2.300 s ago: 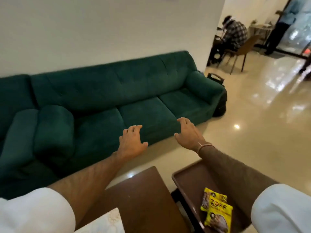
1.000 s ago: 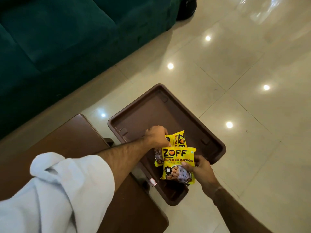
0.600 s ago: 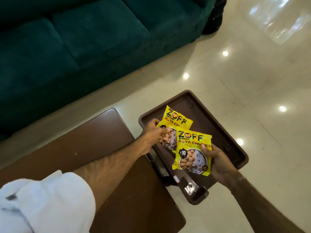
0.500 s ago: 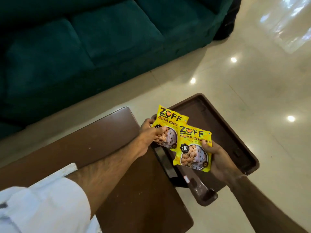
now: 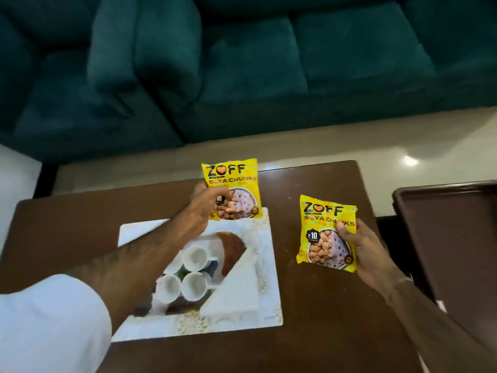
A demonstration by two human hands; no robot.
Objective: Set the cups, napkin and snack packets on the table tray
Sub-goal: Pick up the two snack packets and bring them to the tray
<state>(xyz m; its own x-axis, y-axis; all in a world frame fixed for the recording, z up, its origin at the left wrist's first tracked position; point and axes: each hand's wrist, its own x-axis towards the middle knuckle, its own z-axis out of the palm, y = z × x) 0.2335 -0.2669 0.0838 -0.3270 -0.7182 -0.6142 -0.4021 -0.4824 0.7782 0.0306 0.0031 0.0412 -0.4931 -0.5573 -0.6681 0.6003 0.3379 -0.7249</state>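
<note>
While each hand carries one yellow snack packet, the relation that matters is where those packets sit against the white tray lying on the brown desk in the lower middle of the frame. The left hand is closed around the lower left corner of the left packet, which stands upright with its long axis running up the frame, right at the tray's upper right corner. So the left hand is plainly the nearer one; its forearm reaches diagonally across the tray from the lower left.

The right hand grips the right packet along its right edge, thumb on the front, fingers curled behind, also upright. It hangs over bare desk, just to the right of the tray's right edge.

Three white cups cluster in the tray's middle, and a folded white napkin lies as a triangle to their right. Free tray surface shows along the upper edge, so the left packet likely goes down there first. A dark brown tray fills the right edge of the frame.
</note>
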